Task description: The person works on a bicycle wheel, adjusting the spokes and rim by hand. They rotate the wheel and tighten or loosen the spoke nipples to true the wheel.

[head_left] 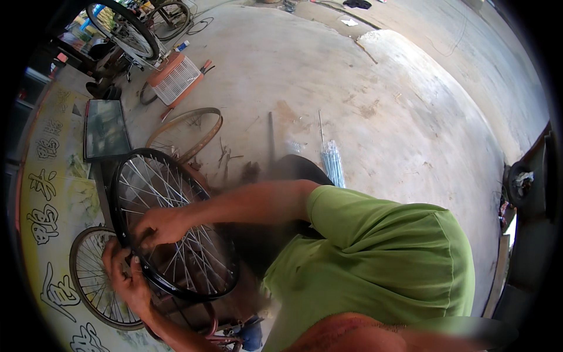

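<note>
A black bicycle wheel rim (176,287), laced with silver spokes (202,252), stands tilted at the left. My left hand (126,276) is closed around its lower left side, thumb on the black edge and fingers on the outer side. Reaching across the spokes, my right hand (159,226) has its fingers pinched together at the inner side of the same stretch of rim. Whatever lies between those fingertips is too small and blurred to name. Both hands are close together at the rim.
Behind the hands is another spoked wheel (88,281), against a yellow printed banner (50,193). A rusty bare rim (214,126) and a bundle of spokes (332,161) lie on the concrete floor. Farther off are a glass-topped panel (107,129), an orange-and-white crate (176,82) and an upturned bicycle (132,35).
</note>
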A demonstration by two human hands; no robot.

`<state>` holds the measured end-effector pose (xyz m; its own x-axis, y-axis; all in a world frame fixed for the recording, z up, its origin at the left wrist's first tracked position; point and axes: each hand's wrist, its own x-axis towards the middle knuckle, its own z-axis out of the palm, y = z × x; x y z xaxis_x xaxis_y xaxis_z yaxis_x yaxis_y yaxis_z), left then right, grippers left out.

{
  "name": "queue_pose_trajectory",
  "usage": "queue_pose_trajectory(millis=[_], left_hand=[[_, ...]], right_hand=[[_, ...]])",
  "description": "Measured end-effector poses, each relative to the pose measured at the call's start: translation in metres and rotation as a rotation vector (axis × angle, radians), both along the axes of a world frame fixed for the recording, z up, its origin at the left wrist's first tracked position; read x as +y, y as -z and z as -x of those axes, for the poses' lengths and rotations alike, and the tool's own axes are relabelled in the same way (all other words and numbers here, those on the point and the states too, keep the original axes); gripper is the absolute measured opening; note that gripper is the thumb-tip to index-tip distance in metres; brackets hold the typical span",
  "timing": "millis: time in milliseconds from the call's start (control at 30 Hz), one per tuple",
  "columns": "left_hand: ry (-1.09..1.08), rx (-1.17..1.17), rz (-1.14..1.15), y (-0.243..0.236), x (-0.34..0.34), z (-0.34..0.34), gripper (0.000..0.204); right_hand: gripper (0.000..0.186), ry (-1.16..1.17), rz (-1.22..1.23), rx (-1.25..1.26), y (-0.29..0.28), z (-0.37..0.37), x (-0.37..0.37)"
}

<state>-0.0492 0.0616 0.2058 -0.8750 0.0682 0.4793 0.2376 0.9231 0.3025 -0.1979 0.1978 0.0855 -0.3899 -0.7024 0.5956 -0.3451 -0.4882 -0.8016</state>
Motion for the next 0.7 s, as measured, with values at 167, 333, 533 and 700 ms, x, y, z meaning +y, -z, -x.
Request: queue_pose_trajectory(millis=[167, 333, 533, 700], left_hand=[[-0.004, -0.024, 0.032, -0.001, -0.004, -0.001, 0.013], [0.056, 0.02, 0.022, 0.0, -0.006, 0.001, 0.014], [0.013, 0.005, -0.031, 0.0, -0.001, 0.0, 0.018], [0.06, 0.033, 0.037, -0.001, -0.001, -0.002, 0.021]], right_hand=[[0.026, -0.017, 0.073, -0.022, 0.004, 0.0, -0.003], [0.026, 0.001, 0.035, -0.012, 0.002, 0.0, -0.002], [0.026, -0.013, 0.01, -0.03, 0.002, 0.001, 0.002], [0.024, -0.021, 0.029, -0.022, 0.0, -0.001, 0.003]])
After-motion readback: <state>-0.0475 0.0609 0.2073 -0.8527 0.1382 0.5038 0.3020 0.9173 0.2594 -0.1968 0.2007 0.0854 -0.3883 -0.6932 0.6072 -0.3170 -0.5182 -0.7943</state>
